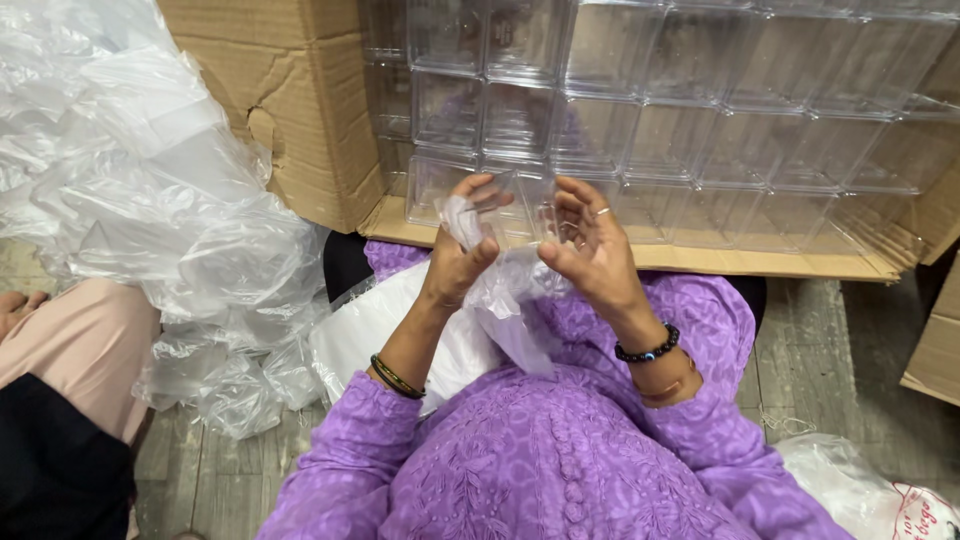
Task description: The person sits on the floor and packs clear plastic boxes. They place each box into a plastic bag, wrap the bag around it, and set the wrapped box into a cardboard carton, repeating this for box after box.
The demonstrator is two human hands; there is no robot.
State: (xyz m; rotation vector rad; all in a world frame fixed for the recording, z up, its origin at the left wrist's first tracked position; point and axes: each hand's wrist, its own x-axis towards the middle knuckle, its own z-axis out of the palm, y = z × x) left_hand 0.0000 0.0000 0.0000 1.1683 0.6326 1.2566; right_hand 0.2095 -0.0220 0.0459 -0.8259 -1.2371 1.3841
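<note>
Both your hands are up in front of your chest. Your left hand (462, 255) has its fingers curled in, pinching the top edge of a thin clear plastic bag (500, 290). Your right hand (588, 240) sits just across from it, palm turned toward you, fingers loosely bent and resting against a small clear plastic box (528, 215) held between the two hands. The bag hangs down from your grip and trails onto your lap. A ring shows on a right finger; whether that hand truly grips the box or only steadies it, I cannot tell.

Just beyond your fingertips lies a big cardboard carton (300, 110) tipped on its side, its open face toward you, and it is stacked full of clear plastic boxes (700, 110) in neat rows. Its lower flap (760, 262) lies flat on the floor right behind your hands.

Off your left hand rises a heaped pile of crumpled clear plastic bags (150, 200), spilling down near your left elbow. A flat stack of white bags (400, 330) rests under your left forearm. Farther out on that side, another person's knee in pale pink cloth (80, 340) sits close to the pile.

Below you the floor (830, 350) is grey wood-look plank. Past your right wrist stands the corner of a second carton (935, 350), and near your right elbow lies a white bag with red print (880, 500).
</note>
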